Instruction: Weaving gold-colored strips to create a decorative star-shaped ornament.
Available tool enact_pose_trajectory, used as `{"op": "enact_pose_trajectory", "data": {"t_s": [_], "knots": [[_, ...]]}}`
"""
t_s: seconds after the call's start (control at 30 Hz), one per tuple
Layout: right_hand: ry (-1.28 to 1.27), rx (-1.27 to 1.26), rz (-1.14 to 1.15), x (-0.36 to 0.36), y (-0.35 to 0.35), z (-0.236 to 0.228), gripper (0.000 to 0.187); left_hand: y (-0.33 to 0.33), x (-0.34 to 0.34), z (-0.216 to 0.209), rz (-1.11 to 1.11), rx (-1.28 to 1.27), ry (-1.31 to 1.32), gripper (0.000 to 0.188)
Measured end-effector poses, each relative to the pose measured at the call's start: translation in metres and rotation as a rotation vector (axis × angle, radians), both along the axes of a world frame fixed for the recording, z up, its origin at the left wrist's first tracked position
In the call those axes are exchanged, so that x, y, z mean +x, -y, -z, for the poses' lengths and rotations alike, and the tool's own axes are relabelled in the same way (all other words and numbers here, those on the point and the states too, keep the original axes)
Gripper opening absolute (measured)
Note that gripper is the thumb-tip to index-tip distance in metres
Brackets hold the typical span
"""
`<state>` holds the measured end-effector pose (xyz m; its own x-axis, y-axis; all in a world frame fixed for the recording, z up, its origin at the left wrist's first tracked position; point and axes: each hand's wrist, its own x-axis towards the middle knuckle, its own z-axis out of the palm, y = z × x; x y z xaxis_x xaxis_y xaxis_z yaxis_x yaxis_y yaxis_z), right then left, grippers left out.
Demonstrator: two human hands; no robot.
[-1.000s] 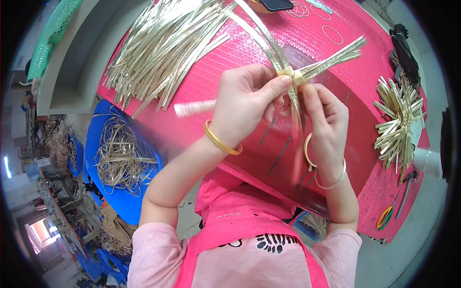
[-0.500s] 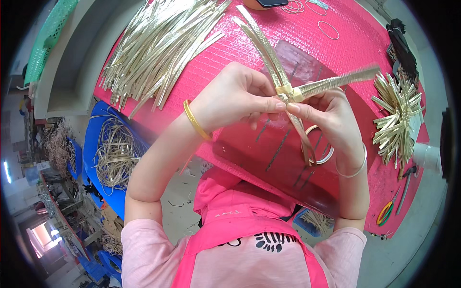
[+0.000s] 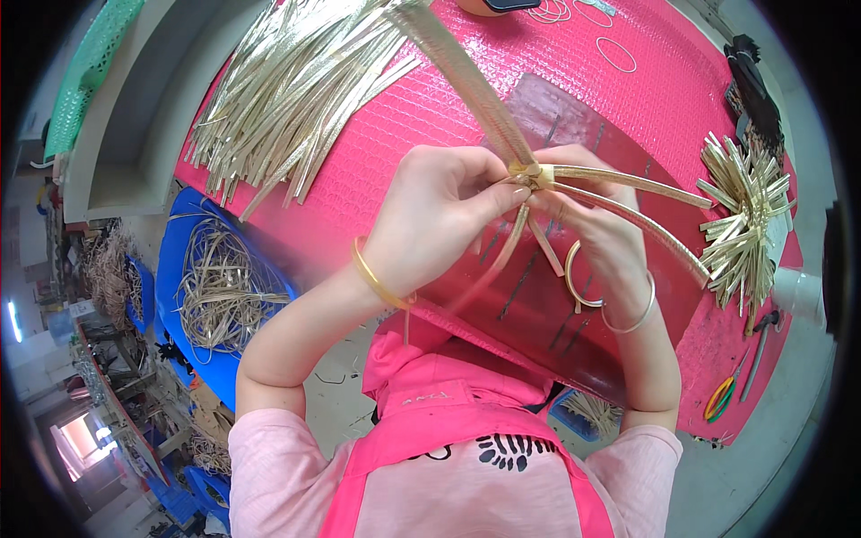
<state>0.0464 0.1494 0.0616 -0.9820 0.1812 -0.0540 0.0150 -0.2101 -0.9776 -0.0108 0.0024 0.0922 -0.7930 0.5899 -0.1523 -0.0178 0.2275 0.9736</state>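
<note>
Several flat gold strips cross and interlace at a small woven knot (image 3: 529,172), held up over a dark red board (image 3: 502,305). My left hand (image 3: 448,193) pinches the knot's left side between thumb and fingers. From the other side my right hand (image 3: 596,224) grips the same knot, its thumb near the left thumb. One wide gold strip (image 3: 475,90) runs up and away to the far left. Thinner strips reach right and hang down below. Beneath my right hand shows a pale gold ring (image 3: 571,280); whether it is held or lies on the board, I cannot tell.
A large heap of gold strips (image 3: 296,108) covers the table's far left. At the right are a bundle of gold pieces (image 3: 749,215), scissors (image 3: 720,399) and a hammer-like tool (image 3: 760,345). A blue bin (image 3: 170,260) holds tangled strips. Rubber bands (image 3: 616,54) lie at the back.
The strips have swung about the knot: the upper one now leans farther left, and two strips spread to the right. Both hands have come slightly lower, keeping their pinch.
</note>
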Motion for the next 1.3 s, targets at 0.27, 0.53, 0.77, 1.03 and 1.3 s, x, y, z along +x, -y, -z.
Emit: {"op": "enact_pose_trajectory", "data": {"t_s": [0.27, 0.53, 0.77, 1.03, 1.3], "knots": [[0.072, 0.104, -0.021, 0.012, 0.002, 0.002, 0.012, 0.015, -0.013, 0.004, 0.106, 0.036, 0.041, 0.013], [0.058, -0.468, -0.124, 0.013, 0.005, 0.006, 0.017, 0.013, 0.003, 0.005, 0.048, -0.052, -0.493, 0.01], [0.032, -0.051, -0.032, 0.011, 0.012, -0.003, 0.014, 0.013, 0.005, 0.002, 0.028, 0.051, -0.032, 0.013], [-0.49, 0.81, 0.358, -0.001, 0.022, 0.007, 0.007, 0.005, -0.019, 0.01, 0.083, 0.255, 0.566, 0.016], [0.032, -0.043, 0.068, 0.003, 0.006, -0.002, 0.017, -0.01, -0.002, 0.023, -0.079, 0.354, 0.327, 0.02]]}}
